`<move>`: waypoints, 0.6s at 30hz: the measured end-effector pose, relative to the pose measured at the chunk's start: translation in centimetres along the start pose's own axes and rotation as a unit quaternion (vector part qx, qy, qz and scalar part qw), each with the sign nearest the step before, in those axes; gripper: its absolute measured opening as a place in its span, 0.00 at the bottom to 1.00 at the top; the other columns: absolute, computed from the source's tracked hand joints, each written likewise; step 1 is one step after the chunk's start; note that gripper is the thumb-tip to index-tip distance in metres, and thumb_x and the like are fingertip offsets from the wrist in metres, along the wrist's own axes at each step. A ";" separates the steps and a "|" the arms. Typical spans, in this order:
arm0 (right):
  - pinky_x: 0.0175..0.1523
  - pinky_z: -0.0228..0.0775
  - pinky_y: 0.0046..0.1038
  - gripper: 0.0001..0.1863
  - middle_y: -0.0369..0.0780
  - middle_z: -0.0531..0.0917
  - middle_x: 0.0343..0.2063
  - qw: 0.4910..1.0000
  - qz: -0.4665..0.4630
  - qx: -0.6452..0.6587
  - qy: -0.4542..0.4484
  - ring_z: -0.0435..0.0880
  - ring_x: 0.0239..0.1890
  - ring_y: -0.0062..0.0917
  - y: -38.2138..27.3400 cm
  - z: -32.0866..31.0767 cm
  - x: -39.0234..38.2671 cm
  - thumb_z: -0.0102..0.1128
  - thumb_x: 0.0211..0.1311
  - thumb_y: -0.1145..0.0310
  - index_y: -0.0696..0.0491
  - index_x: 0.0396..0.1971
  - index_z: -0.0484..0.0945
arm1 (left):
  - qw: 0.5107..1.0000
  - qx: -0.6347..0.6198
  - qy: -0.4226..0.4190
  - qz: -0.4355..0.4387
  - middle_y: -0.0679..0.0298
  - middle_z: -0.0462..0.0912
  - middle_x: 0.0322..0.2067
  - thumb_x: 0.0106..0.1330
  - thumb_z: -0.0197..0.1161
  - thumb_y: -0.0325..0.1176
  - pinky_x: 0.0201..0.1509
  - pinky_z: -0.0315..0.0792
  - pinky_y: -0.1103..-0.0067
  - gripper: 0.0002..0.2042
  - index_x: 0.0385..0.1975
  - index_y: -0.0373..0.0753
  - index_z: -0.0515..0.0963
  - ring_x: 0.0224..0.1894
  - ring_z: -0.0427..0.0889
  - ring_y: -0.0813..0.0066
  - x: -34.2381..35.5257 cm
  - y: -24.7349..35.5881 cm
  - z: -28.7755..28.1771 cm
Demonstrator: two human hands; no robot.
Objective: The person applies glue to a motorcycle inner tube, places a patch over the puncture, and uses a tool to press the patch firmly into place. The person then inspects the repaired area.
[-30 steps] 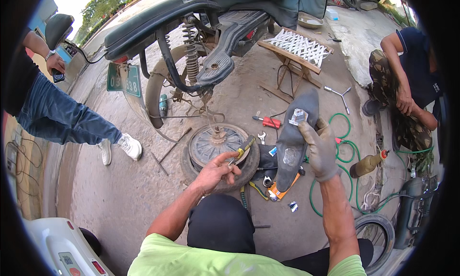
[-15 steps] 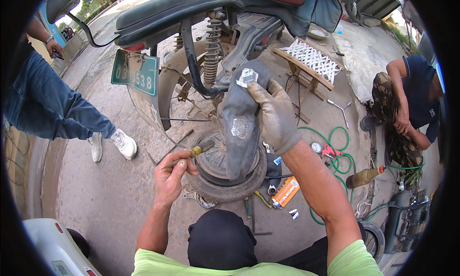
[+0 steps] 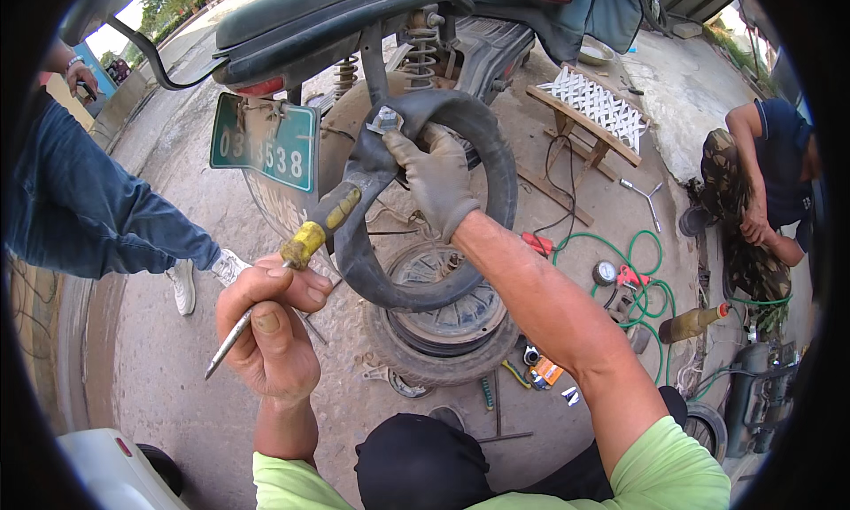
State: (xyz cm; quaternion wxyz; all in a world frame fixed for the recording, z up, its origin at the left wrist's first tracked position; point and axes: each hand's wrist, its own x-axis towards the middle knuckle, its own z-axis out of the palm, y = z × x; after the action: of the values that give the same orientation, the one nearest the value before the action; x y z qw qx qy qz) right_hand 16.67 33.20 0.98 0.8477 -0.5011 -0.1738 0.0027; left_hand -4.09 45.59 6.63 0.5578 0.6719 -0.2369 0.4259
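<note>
My left hand (image 3: 274,328) closes around the metal shaft of a screwdriver (image 3: 305,244). Its worn yellow and dark handle points up and right, overlapping the inner tube, while the shaft end slants down to the left. In a grey work glove, my right hand (image 3: 434,173) grips the black rubber inner tube (image 3: 491,156) by its upper part. The tube hangs as an open loop. A small patch with silvery, crinkled backing (image 3: 385,120) sits on it by my gloved fingertips. Under the tube, a wheel with its tyre (image 3: 443,355) lies flat on the ground.
An electric scooter (image 3: 301,45) with a green plate stands ahead. Right of it are a low woven stool (image 3: 589,112), a cross wrench (image 3: 645,200), a green hose (image 3: 651,284), a pressure gauge (image 3: 605,273) and a bottle (image 3: 691,324). One person stands left; another crouches right.
The tube has turned so its ring faces me, showing its opening. My left hand has come closer with the screwdriver, whose handle now overlaps the tube. My right hand has shifted left.
</note>
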 end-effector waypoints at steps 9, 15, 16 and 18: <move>0.58 0.75 0.26 0.14 0.35 0.89 0.48 0.998 -0.005 -0.046 -0.050 0.83 0.49 0.18 0.1 -1.5 0.2 0.67 0.73 0.71 0.57 0.55 0.83 | 0.994 0.093 -0.058 0.000 0.62 0.85 0.37 0.81 0.61 0.28 0.40 0.78 0.82 0.08 0.52 0.31 0.81 0.36 0.84 0.80 4.4 -8.0 4.3; 0.53 0.74 0.24 0.12 0.34 0.87 0.43 0.998 0.027 -0.016 -0.055 0.82 0.44 0.16 -2.6 -2.4 0.0 0.64 0.76 0.65 0.57 0.51 0.84 | 0.977 0.198 -0.083 0.019 0.58 0.84 0.35 0.76 0.65 0.23 0.39 0.77 0.76 0.06 0.48 0.32 0.82 0.34 0.82 0.71 4.3 -8.4 4.3; 0.51 0.74 0.23 0.12 0.33 0.87 0.40 0.997 0.052 -0.026 -0.047 0.82 0.42 0.15 -3.9 -2.1 -0.1 0.64 0.77 0.64 0.57 0.50 0.84 | 0.973 0.216 -0.084 0.019 0.58 0.83 0.34 0.75 0.65 0.22 0.39 0.77 0.75 0.06 0.48 0.32 0.82 0.33 0.82 0.69 4.2 -8.4 4.0; 0.44 0.73 0.21 0.13 0.31 0.85 0.36 0.992 0.105 -0.056 -0.036 0.80 0.36 0.13 -5.2 -2.1 0.9 0.62 0.78 0.62 0.56 0.47 0.84 | 0.971 0.221 -0.091 0.021 0.57 0.83 0.36 0.73 0.66 0.22 0.40 0.76 0.73 0.07 0.47 0.33 0.82 0.33 0.81 0.65 4.3 -8.3 3.7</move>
State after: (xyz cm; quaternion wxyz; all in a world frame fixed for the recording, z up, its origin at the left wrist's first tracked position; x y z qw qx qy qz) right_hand 17.24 28.97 4.71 0.8069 -0.5625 -0.1501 0.0998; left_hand 5.86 44.91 5.60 0.3629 0.8092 -0.2005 0.4162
